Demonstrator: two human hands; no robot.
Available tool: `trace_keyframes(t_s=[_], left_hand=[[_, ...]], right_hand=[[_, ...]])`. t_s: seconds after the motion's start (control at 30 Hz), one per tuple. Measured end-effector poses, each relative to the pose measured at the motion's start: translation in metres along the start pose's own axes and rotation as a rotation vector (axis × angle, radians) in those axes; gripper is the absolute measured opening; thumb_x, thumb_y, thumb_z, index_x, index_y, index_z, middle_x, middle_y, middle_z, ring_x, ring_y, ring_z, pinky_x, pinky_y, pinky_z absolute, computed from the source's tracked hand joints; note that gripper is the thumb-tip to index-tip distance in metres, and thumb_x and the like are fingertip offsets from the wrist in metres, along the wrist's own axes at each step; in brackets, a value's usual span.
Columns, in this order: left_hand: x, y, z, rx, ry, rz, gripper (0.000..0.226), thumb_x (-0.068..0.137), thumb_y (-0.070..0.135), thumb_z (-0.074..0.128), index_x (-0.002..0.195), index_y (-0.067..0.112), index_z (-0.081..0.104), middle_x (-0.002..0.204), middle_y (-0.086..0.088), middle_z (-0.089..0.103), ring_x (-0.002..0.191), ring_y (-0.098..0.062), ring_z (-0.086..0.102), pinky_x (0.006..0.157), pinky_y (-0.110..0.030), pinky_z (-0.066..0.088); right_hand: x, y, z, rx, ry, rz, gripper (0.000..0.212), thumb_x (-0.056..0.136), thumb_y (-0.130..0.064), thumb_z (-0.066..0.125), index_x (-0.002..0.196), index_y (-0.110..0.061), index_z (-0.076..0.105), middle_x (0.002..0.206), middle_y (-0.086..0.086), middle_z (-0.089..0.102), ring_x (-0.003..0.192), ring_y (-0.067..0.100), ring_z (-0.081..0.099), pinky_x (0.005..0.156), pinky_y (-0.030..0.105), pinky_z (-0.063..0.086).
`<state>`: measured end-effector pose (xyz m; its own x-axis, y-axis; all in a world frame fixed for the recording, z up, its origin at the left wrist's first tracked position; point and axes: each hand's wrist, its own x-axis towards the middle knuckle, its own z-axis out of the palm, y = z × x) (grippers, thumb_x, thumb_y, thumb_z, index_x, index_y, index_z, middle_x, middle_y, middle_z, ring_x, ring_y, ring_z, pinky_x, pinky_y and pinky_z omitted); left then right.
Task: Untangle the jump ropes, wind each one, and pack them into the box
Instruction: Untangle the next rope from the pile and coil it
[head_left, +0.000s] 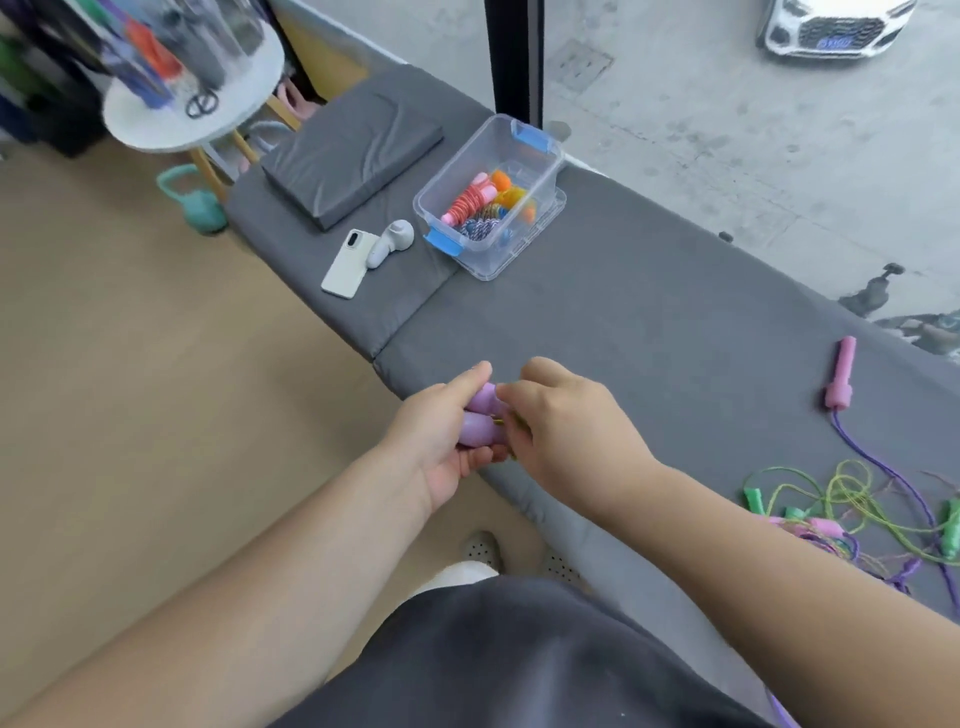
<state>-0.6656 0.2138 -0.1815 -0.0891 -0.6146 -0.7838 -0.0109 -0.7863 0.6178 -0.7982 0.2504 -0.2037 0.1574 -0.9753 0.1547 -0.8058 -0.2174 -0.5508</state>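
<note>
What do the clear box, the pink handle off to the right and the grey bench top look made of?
The box looks like clear hard plastic: it is glossy and its contents show through the walls. The pink handle is probably matte foam, with no shine, though rubber is possible. The bench top is likely grey fabric over padding, given its creases and seam.

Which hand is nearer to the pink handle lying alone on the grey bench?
The right. The pink handle lies to the person's right. The right hand pinches at the purple handles on that side; the left hand grips them from the far side.
</note>
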Motion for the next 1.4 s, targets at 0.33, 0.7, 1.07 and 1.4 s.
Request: trace_keyframes(t_s=[0.33,0.7,1.07,1.4], left_hand=[[-0.008,0.026,-0.041,-0.162,-0.079,0.394,0.010,0.094,-0.001,0.059,0.089,0.004,0.067,0.078,-0.005,0.068,0.071,-0.016,0.065,0.061,-0.020,0.053],[0.069,0.082,-0.143,0.119,0.088,0.538,0.047,0.090,0.067,0.058,0.084,0.021,0.048,0.071,0.009,0.057,0.062,-0.018,0.055,0.056,-0.034,0.048],[0.126,0.151,-0.260,0.500,-0.097,0.326,0.045,0.085,0.064,0.045,0.076,0.020,0.053,0.072,-0.010,0.060,0.064,-0.031,0.051,0.065,-0.047,0.045],[0.128,0.187,-0.261,0.407,-0.533,0.310,0.037,0.075,0.022,0.071,0.105,0.005,0.057,0.092,-0.027,0.061,0.074,-0.030,0.055,0.063,-0.045,0.051]], right_hand=[[0.068,-0.024,-0.004,0.171,0.146,0.076,0.006,0.087,-0.014,0.070,0.084,-0.014,0.075,0.075,0.005,0.052,0.061,0.025,0.055,0.055,0.033,0.046],[0.160,-0.099,0.054,0.281,-0.111,0.242,0.029,0.082,-0.015,0.061,0.057,-0.029,0.052,0.060,-0.004,0.044,0.061,0.012,0.044,0.052,0.021,0.028],[0.265,-0.152,0.082,-0.018,-0.507,-0.138,0.026,0.084,-0.011,0.056,0.103,-0.024,0.068,0.081,0.001,0.068,0.069,0.022,0.050,0.063,0.031,0.038],[0.310,-0.130,0.066,0.435,-0.510,0.037,0.010,0.090,-0.012,0.069,0.094,-0.020,0.074,0.068,-0.003,0.072,0.056,0.011,0.067,0.058,0.022,0.054]])
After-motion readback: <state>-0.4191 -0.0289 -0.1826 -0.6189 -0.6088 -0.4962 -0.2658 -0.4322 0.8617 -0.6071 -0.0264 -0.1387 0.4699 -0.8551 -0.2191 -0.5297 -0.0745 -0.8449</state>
